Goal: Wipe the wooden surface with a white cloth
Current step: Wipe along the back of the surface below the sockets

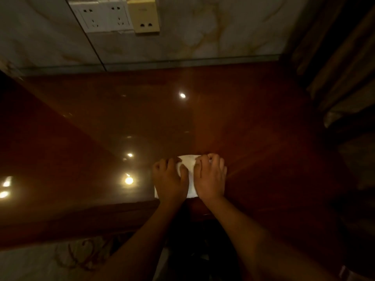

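A glossy reddish-brown wooden surface fills the middle of the head view and reflects several ceiling lights. A white cloth lies flat on it close to the front edge. My left hand rests on the cloth's left part with its fingers curled over the far edge. My right hand presses on the cloth's right part, fingers bent at the far edge. Most of the cloth is hidden under both hands; only a strip shows between them.
A marble-patterned wall rises behind the surface, with white sockets and a beige socket plate at the upper left. A dark curtain hangs at the right. Patterned floor shows below the front edge.
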